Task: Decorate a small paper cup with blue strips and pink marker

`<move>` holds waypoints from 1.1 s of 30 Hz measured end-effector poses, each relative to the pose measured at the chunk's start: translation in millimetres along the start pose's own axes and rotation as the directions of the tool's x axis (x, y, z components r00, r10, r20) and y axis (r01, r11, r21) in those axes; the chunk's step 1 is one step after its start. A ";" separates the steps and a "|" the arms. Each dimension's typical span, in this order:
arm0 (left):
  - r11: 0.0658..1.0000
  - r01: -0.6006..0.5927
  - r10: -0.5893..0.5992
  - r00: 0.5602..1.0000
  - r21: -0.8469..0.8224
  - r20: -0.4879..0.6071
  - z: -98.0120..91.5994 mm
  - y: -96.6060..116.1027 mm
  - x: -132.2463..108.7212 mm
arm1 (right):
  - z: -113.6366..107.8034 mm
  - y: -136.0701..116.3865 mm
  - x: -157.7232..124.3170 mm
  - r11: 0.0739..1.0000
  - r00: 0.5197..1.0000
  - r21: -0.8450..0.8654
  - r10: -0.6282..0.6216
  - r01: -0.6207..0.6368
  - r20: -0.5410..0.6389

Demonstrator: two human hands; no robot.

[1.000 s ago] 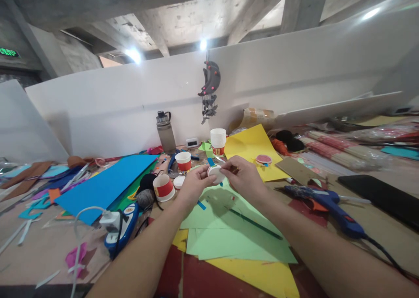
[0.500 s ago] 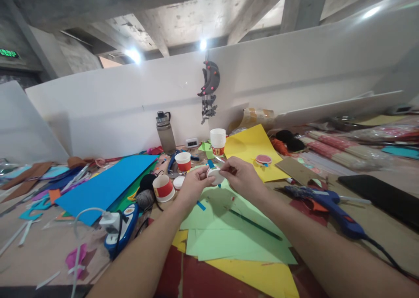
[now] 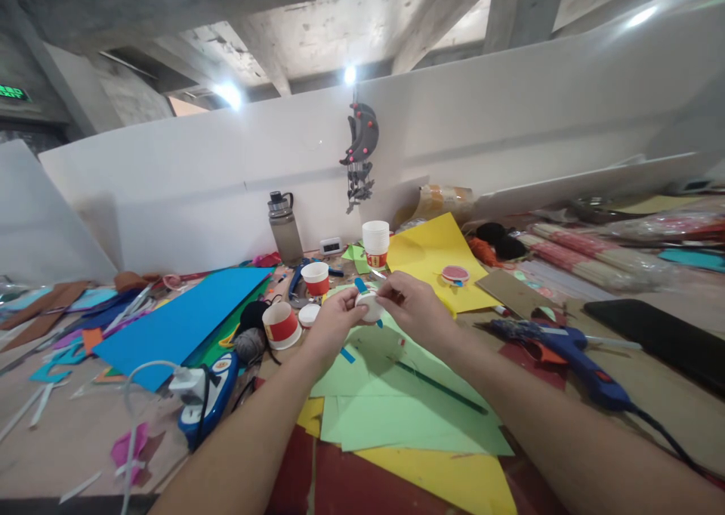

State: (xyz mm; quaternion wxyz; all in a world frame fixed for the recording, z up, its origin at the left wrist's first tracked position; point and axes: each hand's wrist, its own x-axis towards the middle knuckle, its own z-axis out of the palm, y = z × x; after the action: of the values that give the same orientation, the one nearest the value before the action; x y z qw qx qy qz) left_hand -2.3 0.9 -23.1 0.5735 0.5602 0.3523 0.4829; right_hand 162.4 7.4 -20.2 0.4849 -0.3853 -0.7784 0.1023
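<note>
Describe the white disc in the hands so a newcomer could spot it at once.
Find the pale green sheets in the lower middle. Above them, the left hand grips a small white disc, with the right hand at its edge. Unlike the white lid beside the nearest red cup, it has blue pieces showing above and below.

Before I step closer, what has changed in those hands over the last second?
Very little: the white round lid and its blue strip seem to have shifted slightly left and down. The left hand still grips the lid, and the right hand stays at its edge; I see nothing released. The stacked paper cups, water bottle and glue gun stayed put.
</note>
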 end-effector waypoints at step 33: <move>0.975 0.196 -0.217 0.934 -0.102 -0.284 5.5 12.1 1.5 | 6.8 -3.2 -0.8 0.996 0.993 -0.007 -0.087 0.088 0.082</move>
State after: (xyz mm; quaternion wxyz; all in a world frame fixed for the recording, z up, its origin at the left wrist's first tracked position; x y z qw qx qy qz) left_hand 1.3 -0.5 -10.4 0.5823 0.4211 0.4727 0.5100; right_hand 155.3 6.1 -22.5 0.4548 -0.3488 -0.8142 0.0923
